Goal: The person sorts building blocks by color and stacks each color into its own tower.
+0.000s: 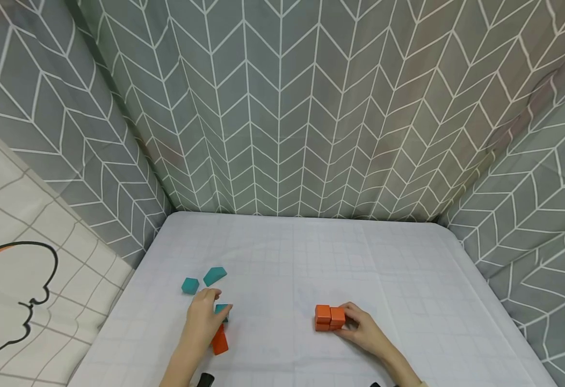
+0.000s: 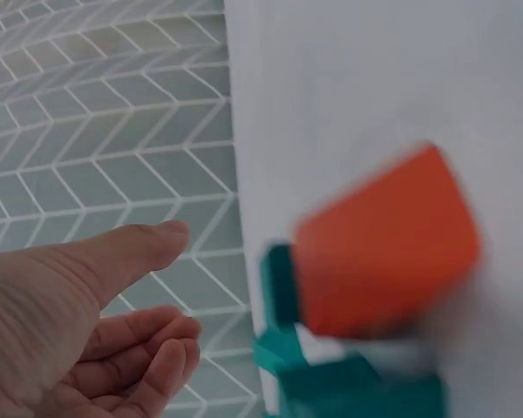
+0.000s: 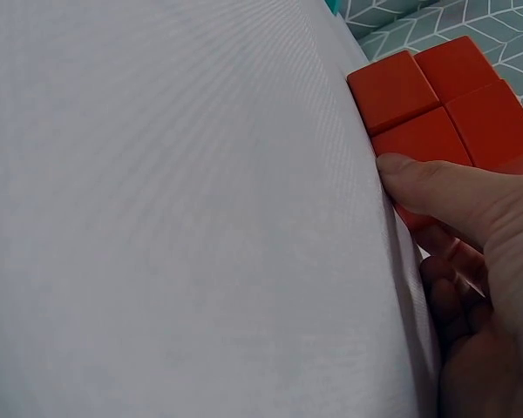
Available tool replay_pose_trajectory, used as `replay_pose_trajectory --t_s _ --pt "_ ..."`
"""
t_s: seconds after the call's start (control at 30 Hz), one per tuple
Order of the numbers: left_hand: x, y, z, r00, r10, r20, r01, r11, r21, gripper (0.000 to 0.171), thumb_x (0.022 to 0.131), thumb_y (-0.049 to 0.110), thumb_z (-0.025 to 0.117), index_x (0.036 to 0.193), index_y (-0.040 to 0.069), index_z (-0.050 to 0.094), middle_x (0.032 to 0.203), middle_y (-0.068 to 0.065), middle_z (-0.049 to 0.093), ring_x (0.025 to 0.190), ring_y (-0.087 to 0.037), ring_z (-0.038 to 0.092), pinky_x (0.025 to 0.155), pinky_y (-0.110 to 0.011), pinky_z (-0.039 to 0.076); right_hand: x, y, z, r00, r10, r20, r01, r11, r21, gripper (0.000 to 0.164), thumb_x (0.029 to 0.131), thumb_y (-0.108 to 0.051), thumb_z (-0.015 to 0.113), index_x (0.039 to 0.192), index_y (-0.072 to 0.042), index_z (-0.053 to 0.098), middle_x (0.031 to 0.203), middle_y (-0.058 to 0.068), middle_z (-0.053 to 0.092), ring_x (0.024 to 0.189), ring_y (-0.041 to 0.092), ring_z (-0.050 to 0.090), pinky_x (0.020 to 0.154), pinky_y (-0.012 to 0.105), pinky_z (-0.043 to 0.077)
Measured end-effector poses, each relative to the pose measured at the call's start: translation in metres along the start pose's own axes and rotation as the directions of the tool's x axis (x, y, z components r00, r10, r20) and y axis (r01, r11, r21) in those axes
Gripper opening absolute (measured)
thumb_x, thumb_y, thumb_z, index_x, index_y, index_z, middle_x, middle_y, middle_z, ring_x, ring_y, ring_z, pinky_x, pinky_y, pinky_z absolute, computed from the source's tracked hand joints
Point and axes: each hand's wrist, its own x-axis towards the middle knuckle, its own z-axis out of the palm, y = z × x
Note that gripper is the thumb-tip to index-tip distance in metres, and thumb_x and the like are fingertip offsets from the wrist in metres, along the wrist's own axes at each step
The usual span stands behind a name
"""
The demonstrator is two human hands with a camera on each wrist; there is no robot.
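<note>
My right hand (image 1: 363,329) grips a compact stack of orange blocks (image 1: 330,317) at the table's front right. In the right wrist view the thumb (image 3: 436,185) presses against one of these cube-like blocks (image 3: 423,135), and the other fingers are partly hidden below them. On the left, my left hand (image 1: 202,313) reaches over a teal block (image 1: 222,308) and a loose orange block (image 1: 220,342). The left wrist view shows its thumb apart from loosely bent fingers, holding nothing. There the orange block (image 2: 388,248) looks blurred, beside teal blocks (image 2: 357,390).
Beyond my left hand lie a small teal block (image 1: 190,285) and a flatter teal block (image 1: 215,276). A white cloth (image 1: 282,258) covers the table. Grey chevron curtains (image 1: 277,107) enclose the back and sides.
</note>
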Motion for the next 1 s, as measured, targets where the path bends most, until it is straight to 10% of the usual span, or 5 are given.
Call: replay_pose_trajectory --t_s 0.23,1.0 --pt "-0.020 -0.012 -0.004 0.986 -0.120 0.119 0.111 0.991 0.080 0.034 0.071 0.019 0.075 0.089 -0.006 0.061 0.075 -0.008 0.056 0.070 -0.020 0.047 0.063 -0.032 0.047 -0.001 0.002 0.000 1.000 -0.023 -0.007 0.023 1.000 -0.002 0.029 0.071 -0.007 0.074 0.097 -0.012 0.063 0.096 -0.006 0.056 0.085 0.005 0.053 0.075 0.020 0.046" --pt "-0.041 -0.005 0.018 0.998 -0.018 0.060 0.005 0.979 0.204 0.038 0.068 0.027 0.076 0.072 -0.006 0.058 0.064 -0.009 0.050 0.064 -0.024 0.048 0.054 -0.034 0.042 0.001 -0.001 0.002 0.999 -0.030 -0.013 0.030 1.000 0.006 0.030 0.071 -0.006 0.074 0.098 -0.011 0.063 0.096 -0.005 0.056 0.085 0.007 0.053 0.074 0.021 0.046"
